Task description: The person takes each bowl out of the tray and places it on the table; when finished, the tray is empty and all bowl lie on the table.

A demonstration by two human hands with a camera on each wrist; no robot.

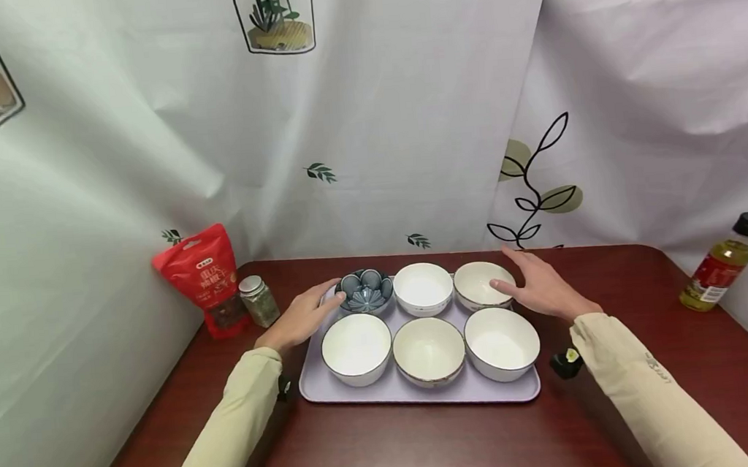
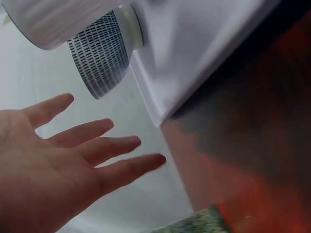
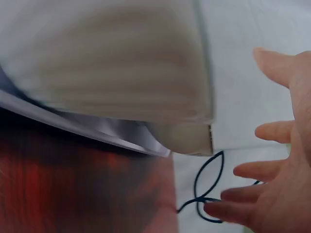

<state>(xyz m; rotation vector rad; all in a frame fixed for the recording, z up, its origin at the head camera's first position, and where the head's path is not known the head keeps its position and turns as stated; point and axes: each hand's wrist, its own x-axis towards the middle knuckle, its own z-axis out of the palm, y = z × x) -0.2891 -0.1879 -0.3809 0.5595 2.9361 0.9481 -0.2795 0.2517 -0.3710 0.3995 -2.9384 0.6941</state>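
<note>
A lilac tray (image 1: pixel 420 398) on the table carries several bowls in two rows. At its back left is a dark blue patterned bowl (image 1: pixel 366 300); beside it stand a white bowl (image 1: pixel 423 288) and a cream bowl (image 1: pixel 479 284). The front row has a white bowl (image 1: pixel 356 345), a cream bowl (image 1: pixel 428 350) and another white bowl (image 1: pixel 502 341). My left hand (image 1: pixel 301 316), fingers spread, is beside the blue bowl; the left wrist view shows a gap between them. Near the back cream bowl my right hand (image 1: pixel 539 284) is spread too, apart from the bowls in the right wrist view.
A red pouch (image 1: pixel 209 276) and a small glass jar (image 1: pixel 259 301) with a pale lid stand at the table's left edge. An oil bottle (image 1: pixel 722 265) with a black cap is at the far right. White printed cloth (image 1: pixel 371 116) hangs behind the table.
</note>
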